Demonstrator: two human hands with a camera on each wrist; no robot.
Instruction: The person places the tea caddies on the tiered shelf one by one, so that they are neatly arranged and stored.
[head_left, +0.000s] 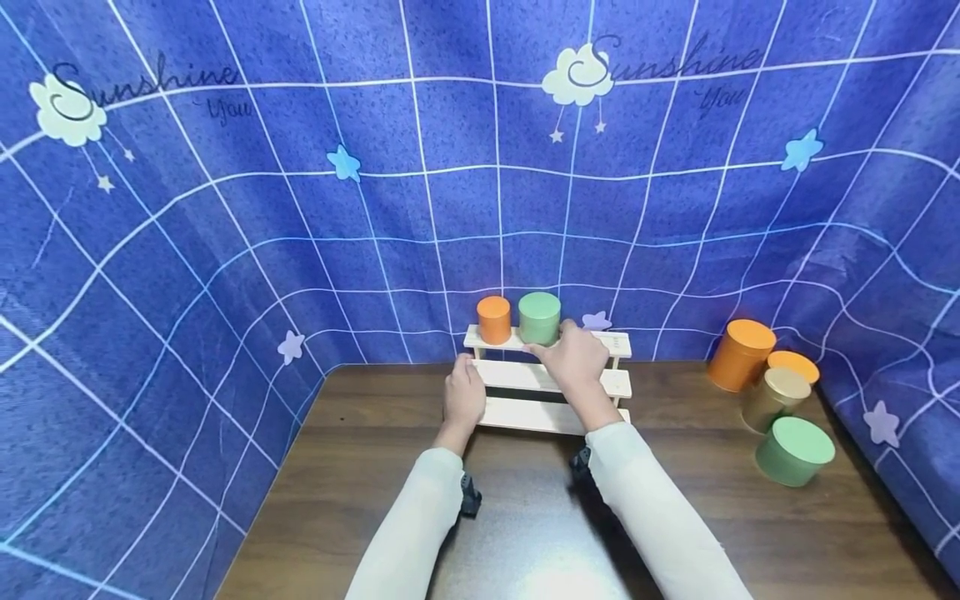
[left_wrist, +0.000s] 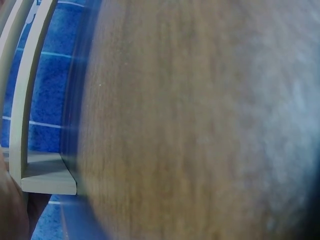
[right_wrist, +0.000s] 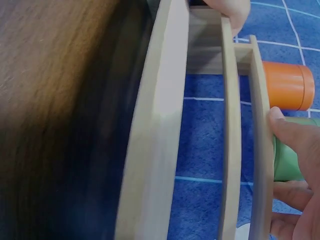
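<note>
A pale wooden three-step rack stands at the back of the table. On its top step sit a small orange canister and, just to its right, a green canister. My right hand holds the green canister low down, thumb on one side and fingers on the other, as the right wrist view shows. With my left hand I grip the left end of the rack. Only part of that hand shows in the left wrist view, by the rack's end piece.
To the right on the brown wooden table stand a tall orange canister, a gold canister and a wide green canister. Another orange canister is partly hidden behind the gold one. A blue gridded curtain hangs close behind the rack.
</note>
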